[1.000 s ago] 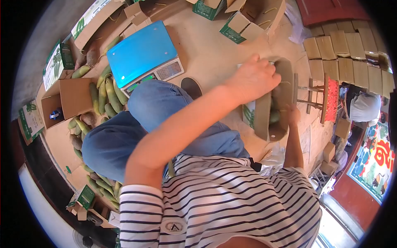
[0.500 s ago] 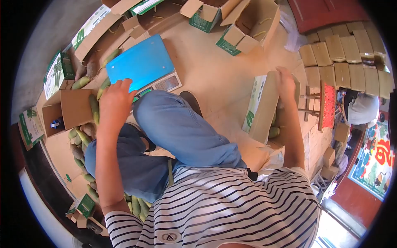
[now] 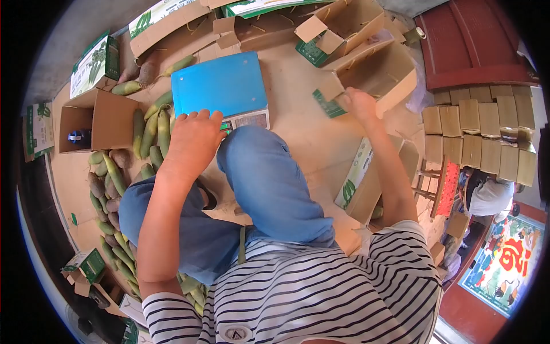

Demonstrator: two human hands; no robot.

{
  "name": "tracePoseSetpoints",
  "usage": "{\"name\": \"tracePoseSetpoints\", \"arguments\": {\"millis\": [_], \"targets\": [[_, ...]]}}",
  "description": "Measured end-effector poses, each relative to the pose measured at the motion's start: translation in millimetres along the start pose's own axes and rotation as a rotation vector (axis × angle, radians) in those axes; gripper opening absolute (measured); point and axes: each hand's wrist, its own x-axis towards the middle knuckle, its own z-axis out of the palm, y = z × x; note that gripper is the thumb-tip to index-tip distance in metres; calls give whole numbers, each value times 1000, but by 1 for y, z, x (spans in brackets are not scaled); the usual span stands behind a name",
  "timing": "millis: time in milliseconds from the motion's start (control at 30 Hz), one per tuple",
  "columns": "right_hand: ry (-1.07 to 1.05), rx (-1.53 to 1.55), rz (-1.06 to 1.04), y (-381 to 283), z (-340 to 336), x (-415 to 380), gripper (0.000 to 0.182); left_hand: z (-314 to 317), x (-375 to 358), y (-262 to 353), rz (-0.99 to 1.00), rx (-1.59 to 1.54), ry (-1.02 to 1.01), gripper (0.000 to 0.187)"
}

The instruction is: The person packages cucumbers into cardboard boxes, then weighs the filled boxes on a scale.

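My left hand is at the front edge of a blue-topped scale, its fingers loosely bent with the thumb apart; nothing shows in it, though the fingertips are partly hidden. Out to the right, my right hand grips the near flap edge of an open cardboard box with green-printed sides. Closer to me stands another carton, bearing a white and green label; a bit of green produce shows inside it. Long green radishes lie left of the scale.
More radishes are heaped beside my left leg. A box holding a blue roll stands at left. Behind are other open cartons. Stacked brown boxes, a red-topped stool and a seated person are at right.
My right hand has left the near labelled carton and reached forward to an open box at the back. The left hand remains by the scale; the whole view has shifted.
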Motion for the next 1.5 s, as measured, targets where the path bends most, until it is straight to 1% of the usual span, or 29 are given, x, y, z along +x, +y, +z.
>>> {"name": "tracePoseSetpoints", "arguments": {"millis": [67,133,233,300,367,433,500,533,600,667,767,867,933,1000,1133,1233,1333,1400,1433,1500], "targets": [[52,83,-49,-33,6,-8,18,-1,0,2,6,0,-19,26],[-104,243,-2,-64,6,-20,25,-3,-1,2,6,-17,-14,26],[-168,474,-317,-70,-9,-53,49,-5,-7,-3,21,-42,28,26],[-307,200,-282,-46,-21,-76,66,-9,-12,-5,12,-66,60,26],[-219,-72,-195,-10,-10,-93,53,-11,-15,-8,8,-75,89,26],[-145,-11,-28,32,11,-92,38,-11,-17,-11,10,-66,115,25],[-111,-60,-92,29,-3,-90,29,-6,-19,-10,10,-21,128,25],[-94,-82,-138,21,-12,-87,25,-3,-21,-11,-4,5,132,24],[154,91,-226,0,-29,-80,23,4,-22,-13,-13,0,87,23],[196,177,-231,-43,-69,-78,21,10,-22,-12,-8,5,98,16],[120,425,-130,-94,-117,-74,18,12,-22,-7,-16,30,68,13],[174,383,-311,-154,-154,-54,14,12,-24,-2,15,-2,61,14],[192,412,-449,-191,-153,-32,16,14,-22,-2,7,-11,41,14],[262,293,-653,-228,-143,-6,16,15,-22,-2,-11,-15,37,14],[202,153,-810,-303,-105,36,19,18,-21,-4,-48,16,18,18],[84,116,-824,-344,-72,51,21,14,-24,-6,-61,0,-39,19],[-88,119,-882,-357,-67,53,28,11,-28,-9,-75,-21,-51,20],[-119,122,-924,-352,-76,51,36,8,-32,-9,-99,-29,-32,22],[-133,124,-946,-345,-81,51,40,7,-33,-9,-97,-33,-54,23],[-192,16,-888,-331,-86,52,51,3,-33,-10,-96,-41,-91,25]]}}
